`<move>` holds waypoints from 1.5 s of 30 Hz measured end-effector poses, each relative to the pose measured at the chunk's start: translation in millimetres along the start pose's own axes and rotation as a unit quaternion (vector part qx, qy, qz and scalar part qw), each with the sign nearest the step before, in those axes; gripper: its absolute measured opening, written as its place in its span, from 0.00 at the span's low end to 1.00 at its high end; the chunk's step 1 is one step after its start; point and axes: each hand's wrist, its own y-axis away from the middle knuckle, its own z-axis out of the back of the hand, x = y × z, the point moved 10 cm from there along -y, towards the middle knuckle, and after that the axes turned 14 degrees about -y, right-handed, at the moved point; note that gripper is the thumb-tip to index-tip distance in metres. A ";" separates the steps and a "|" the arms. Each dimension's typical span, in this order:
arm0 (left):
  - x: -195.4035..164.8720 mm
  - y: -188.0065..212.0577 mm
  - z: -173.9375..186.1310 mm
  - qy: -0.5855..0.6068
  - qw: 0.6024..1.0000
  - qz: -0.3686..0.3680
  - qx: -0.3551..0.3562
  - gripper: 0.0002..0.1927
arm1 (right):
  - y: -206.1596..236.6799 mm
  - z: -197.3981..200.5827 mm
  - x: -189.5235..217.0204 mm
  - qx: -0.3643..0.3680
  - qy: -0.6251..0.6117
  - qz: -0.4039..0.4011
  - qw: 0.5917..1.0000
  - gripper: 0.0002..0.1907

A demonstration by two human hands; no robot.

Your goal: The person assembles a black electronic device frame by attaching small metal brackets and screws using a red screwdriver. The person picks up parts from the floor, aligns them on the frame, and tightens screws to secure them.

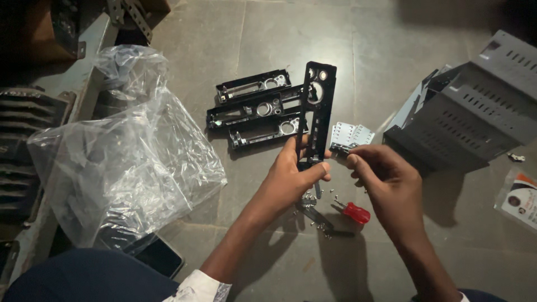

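Frame point(316, 112), held upright: black, with silver-ringed round holes.
Three frames point(257, 109) lying on the floor: black, with pale silver rings and glints.
Small perforated plate point(349, 136): light silver-grey, dotted with rows of tiny holes.
Screwdriver point(356, 212): red handle, dark shaft.
Loose screws point(309, 198): silver.
Metal box point(475, 106): dark grey, patterned with rows of short slots.
Plastic bag point(120, 151): clear, with white highlights.
Packet point(520, 200): white with an orange-and-black corner.
Floor point(279, 33): dull brownish-grey tiles with darker joints.
Sleeve cuff point(198, 288): white with a faint grey pattern.
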 end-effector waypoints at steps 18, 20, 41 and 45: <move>-6.5 9.1 -2.5 0.011 1.000 -0.018 0.010 0.28 | 7.8 -12.7 -20.1 0.047 -0.220 -0.124 0.966 0.13; -6.0 9.6 -2.8 0.001 1.000 -0.015 0.013 0.28 | 7.3 -12.3 -15.4 0.053 -0.207 -0.099 0.972 0.12; 0.5 14.5 -17.5 -0.036 0.998 -0.010 0.056 0.27 | 11.9 -16.0 -5.0 0.118 -0.063 0.006 0.991 0.08; -2.6 15.2 -20.2 -0.047 0.997 -0.034 0.053 0.27 | 12.5 -18.5 -4.5 0.134 -0.091 0.016 0.987 0.07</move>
